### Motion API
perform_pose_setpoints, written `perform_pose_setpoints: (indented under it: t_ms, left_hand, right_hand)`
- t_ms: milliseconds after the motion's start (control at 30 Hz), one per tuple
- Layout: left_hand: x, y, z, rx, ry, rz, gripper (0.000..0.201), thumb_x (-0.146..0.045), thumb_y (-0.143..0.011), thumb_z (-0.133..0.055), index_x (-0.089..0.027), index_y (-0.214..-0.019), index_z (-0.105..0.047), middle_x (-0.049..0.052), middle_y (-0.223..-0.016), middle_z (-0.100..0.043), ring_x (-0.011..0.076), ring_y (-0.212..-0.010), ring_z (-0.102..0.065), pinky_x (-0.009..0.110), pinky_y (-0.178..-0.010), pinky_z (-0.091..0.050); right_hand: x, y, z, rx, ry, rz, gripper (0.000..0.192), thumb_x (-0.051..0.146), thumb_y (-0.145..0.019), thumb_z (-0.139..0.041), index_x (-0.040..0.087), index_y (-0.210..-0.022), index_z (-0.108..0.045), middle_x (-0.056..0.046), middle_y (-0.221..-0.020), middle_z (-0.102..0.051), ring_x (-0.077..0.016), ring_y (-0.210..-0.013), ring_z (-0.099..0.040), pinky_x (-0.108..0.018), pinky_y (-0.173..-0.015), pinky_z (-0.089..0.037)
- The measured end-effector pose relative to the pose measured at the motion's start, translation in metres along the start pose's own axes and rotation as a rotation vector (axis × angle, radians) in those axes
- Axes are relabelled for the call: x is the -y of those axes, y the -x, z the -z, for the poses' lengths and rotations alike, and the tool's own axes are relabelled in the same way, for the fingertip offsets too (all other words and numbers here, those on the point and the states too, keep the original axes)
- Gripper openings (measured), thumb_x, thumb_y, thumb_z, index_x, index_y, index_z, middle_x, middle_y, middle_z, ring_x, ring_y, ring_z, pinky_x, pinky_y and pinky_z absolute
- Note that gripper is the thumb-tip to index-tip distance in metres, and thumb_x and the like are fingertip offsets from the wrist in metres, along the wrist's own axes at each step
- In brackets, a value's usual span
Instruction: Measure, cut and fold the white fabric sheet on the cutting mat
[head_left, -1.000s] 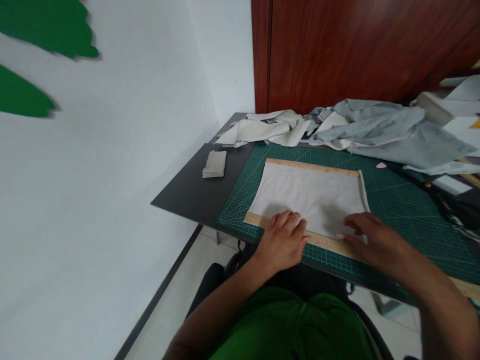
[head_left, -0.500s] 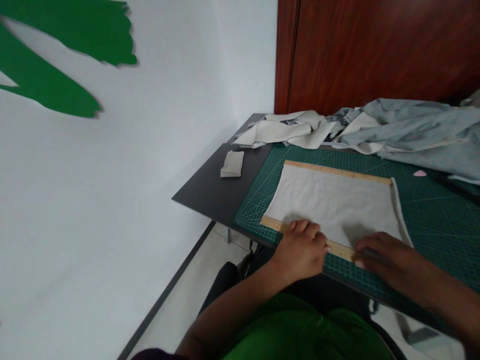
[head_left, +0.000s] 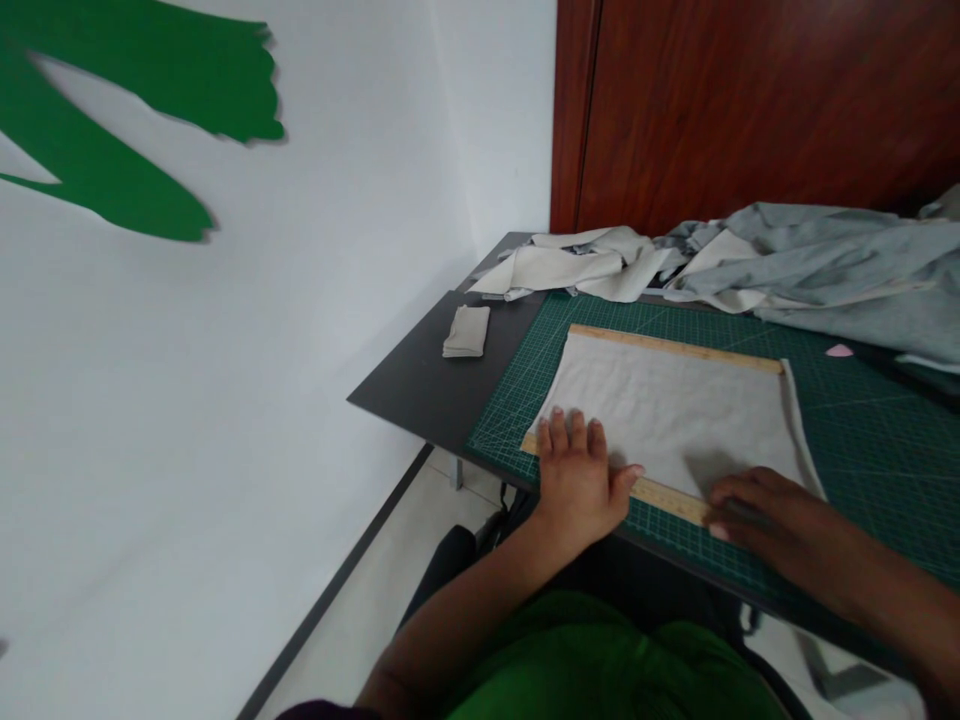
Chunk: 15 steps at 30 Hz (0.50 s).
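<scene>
A piece of off-white cloth (head_left: 667, 410) lies spread on the green cutting mat (head_left: 870, 440). Along its near edge runs a wooden ruler (head_left: 670, 499), and a second wooden ruler (head_left: 675, 347) lies along its far edge. My left hand (head_left: 576, 485) rests flat over the near ruler and the cloth's edge, fingers spread and thumb out to the side. At the near ruler's right end, my right hand (head_left: 765, 515) is closed, with thumb and fingers pinching that end. The cloth's right edge looks folded or rolled up.
A small folded stack of beige cloth (head_left: 466, 331) sits on the dark tabletop (head_left: 420, 380) at left. Crumpled grey and cream fabric (head_left: 825, 255) is heaped along the back. A pink piece (head_left: 839, 351) lies on the mat at right. A white wall (head_left: 300, 350) borders the left side.
My left hand has opened from curled fingers to spread ones and shifted slightly left along the near ruler. The right hand stays at the ruler's right end.
</scene>
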<state>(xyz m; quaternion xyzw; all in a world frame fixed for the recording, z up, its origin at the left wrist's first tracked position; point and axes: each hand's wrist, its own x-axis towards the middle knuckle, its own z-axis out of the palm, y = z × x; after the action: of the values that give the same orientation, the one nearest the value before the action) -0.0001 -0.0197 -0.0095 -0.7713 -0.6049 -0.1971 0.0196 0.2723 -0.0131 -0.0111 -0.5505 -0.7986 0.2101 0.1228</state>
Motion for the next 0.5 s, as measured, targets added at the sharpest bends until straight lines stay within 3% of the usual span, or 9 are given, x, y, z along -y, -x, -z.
perform_pose_setpoints:
  t_ms: [100, 500]
  left_hand:
    - [0.003, -0.001, 0.001, 0.03, -0.015, -0.01, 0.076, -0.067, -0.098, -0.043, -0.011, -0.148, -0.053, 0.021, -0.157, -0.047, 0.045, -0.151, -0.032, 0.067, -0.123, -0.025]
    - [0.012, -0.004, 0.002, 0.054, -0.026, -0.046, 0.078, -0.072, -0.097, -0.041, -0.016, -0.15, -0.052, 0.015, -0.157, -0.049, 0.0458, -0.15, -0.032, 0.071, -0.12, -0.027]
  right_hand:
    - [0.001, -0.001, 0.0, 0.067, -0.06, -0.025, 0.023, 0.049, -0.084, -0.06, 0.034, -0.091, -0.076, -0.006, -0.098, -0.072, -0.0283, -0.093, -0.072, -0.042, -0.085, -0.059]
    - [0.008, -0.001, 0.005, 0.058, -0.101, -0.037, 0.025, 0.049, -0.086, -0.06, 0.031, -0.093, -0.075, -0.007, -0.1, -0.07, -0.0278, -0.095, -0.069, -0.041, -0.088, -0.056]
